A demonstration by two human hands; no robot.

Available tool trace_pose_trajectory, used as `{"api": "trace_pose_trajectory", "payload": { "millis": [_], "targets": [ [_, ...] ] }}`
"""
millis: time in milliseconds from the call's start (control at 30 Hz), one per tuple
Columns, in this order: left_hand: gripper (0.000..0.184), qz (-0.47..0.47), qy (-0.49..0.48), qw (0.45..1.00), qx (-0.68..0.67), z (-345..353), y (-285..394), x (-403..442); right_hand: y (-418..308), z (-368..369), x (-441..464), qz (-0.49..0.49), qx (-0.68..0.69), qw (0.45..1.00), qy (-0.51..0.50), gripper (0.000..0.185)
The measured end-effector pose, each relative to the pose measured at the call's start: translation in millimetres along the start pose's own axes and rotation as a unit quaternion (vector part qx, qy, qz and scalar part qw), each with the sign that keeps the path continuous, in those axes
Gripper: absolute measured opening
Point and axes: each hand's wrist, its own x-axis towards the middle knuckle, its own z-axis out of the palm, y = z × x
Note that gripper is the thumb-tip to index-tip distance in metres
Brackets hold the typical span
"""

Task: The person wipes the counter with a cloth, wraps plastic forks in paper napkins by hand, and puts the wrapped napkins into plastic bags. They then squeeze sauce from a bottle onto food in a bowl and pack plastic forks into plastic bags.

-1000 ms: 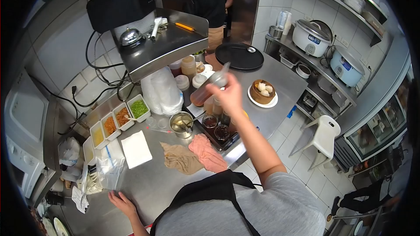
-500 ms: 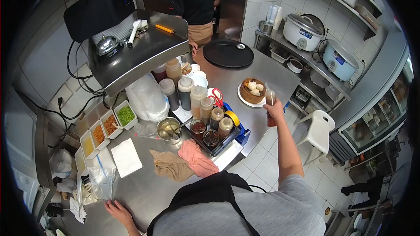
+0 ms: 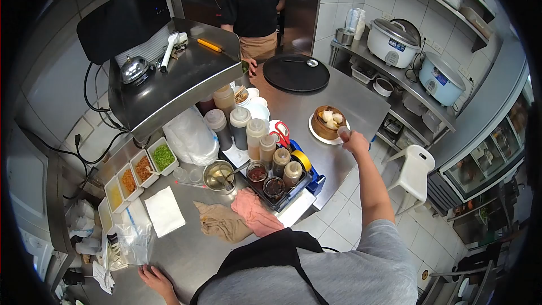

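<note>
My right hand (image 3: 355, 143) is closed around a bottle (image 3: 343, 132), whose clear tip points toward the dumplings; most of its body is hidden. Just left of it, a round bamboo steamer (image 3: 324, 131) holds several pale dumplings (image 3: 332, 119) and sits on a white plate (image 3: 314, 134). Fingers spread, my left hand (image 3: 156, 282) lies flat on the steel counter (image 3: 186, 260) at the lower left and holds nothing. A clear plastic bag (image 3: 135, 241) is just above that hand.
Squeeze bottles (image 3: 255, 135) and sauce jars (image 3: 274, 187) crowd a black tray. Nearby are red scissors (image 3: 282, 131), a metal pot (image 3: 218, 175), cloths (image 3: 254, 213) and topping tubs (image 3: 162, 157). A co-worker (image 3: 254, 17) stands beyond a round black tray (image 3: 296, 73).
My right hand has carried the bottle from above the sauce bottles rightward to the steamer, and its tip has tilted toward the dumplings. My left hand stays on the counter. The view has shifted.
</note>
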Motion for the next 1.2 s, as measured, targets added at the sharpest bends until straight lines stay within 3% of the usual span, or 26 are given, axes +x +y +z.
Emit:
{"api": "trace_pose_trajectory", "payload": {
  "millis": [300, 500, 600, 800, 900, 1033, 1100, 1200],
  "targets": [
    [0.038, -0.005, -0.009, 1.000, 0.012, -3.1, 5.9, 0.0, -19.2, -10.7, 19.2, -0.009, 0.009, 0.999, 0.034, 0.052],
    [0.039, -0.003, -0.012, 1.000, 0.013, -6.1, 9.9, 0.3, -35.7, -14.1, 32.0, -0.020, -0.063, 0.998, 0.018, 0.042],
    [0.039, 0.001, -0.011, 1.000, 0.008, -5.2, 7.2, -1.2, -30.1, -10.0, 47.0, -0.002, -0.051, 0.998, 0.046, 0.046],
    [0.038, -0.001, -0.014, 1.000, 0.008, -2.8, 6.5, -1.5, -10.5, -18.0, 49.2, 0.018, -0.077, 0.996, 0.038, 0.038],
    [0.038, -0.003, -0.012, 1.000, 0.016, -4.5, 6.0, 0.1, -6.7, -25.8, 36.5, 0.007, -0.019, 0.998, 0.062, 0.042],
    [0.038, 0.001, -0.004, 1.000, 0.003, -0.4, 3.7, -1.4, -8.9, -31.1, 29.6, -0.113, 0.227, 0.957, 0.140, 0.043],
    [0.038, -0.002, -0.005, 1.000, -0.004, -3.6, 7.5, -0.7, -21.5, -33.2, 24.4, -0.188, 0.367, 0.899, 0.145, 0.041],
    [0.036, 0.000, 0.007, 1.000, -0.008, -4.6, 9.6, 0.7, -67.1, -52.4, -21.2, -0.232, 0.624, 0.746, 0.012, 0.051]
  ]
}}
